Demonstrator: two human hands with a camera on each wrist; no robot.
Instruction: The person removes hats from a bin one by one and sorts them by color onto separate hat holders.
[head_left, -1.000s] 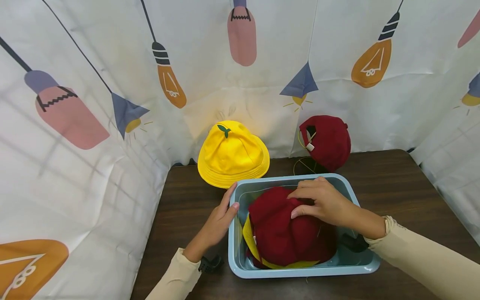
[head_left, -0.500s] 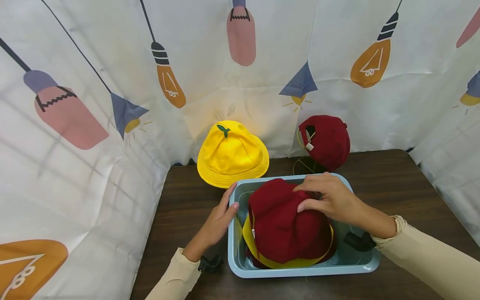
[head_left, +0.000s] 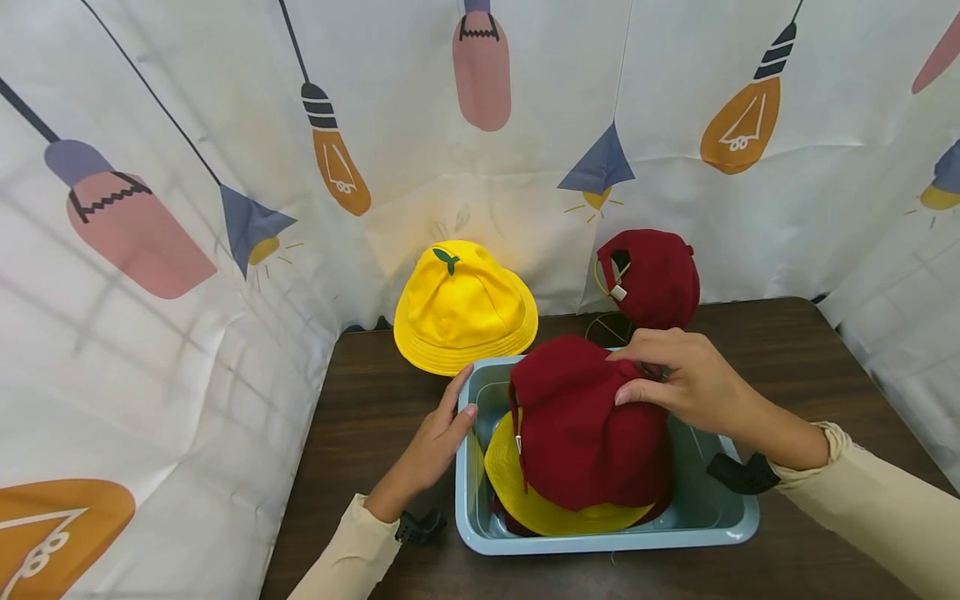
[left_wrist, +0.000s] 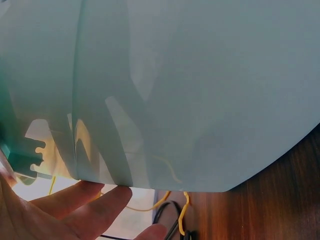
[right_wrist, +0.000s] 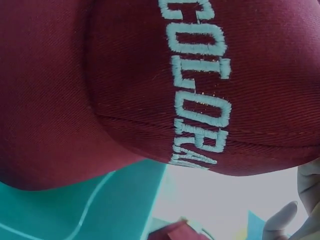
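My right hand (head_left: pixel 693 379) pinches the crown of a dark red baseball cap (head_left: pixel 577 433) above the light blue plastic tub (head_left: pixel 600 543). Pale embroidered letters run across the front of this cap (right_wrist: pixel 200 75) in the right wrist view. Beneath it in the tub lies a yellow hat (head_left: pixel 536 512), partly covered, with a bit of dark red fabric showing under its brim. My left hand (head_left: pixel 435 446) rests against the tub's left rim with its fingers extended. In the left wrist view the fingertips (left_wrist: pixel 117 195) touch the tub's outer wall (left_wrist: pixel 200 100).
Behind the tub, a yellow bucket hat (head_left: pixel 465 308) with a green sprout stands at the left. Another dark red cap (head_left: pixel 660 279) sits on a thin wire stand (head_left: pixel 609 329) at the back right. The dark wooden table (head_left: pixel 795 375) meets a printed curtain (head_left: pixel 525 208).
My right hand has lifted the red cap up and slightly right, uncovering more of the yellow hat beneath. The left hand has stayed at the tub's rim.
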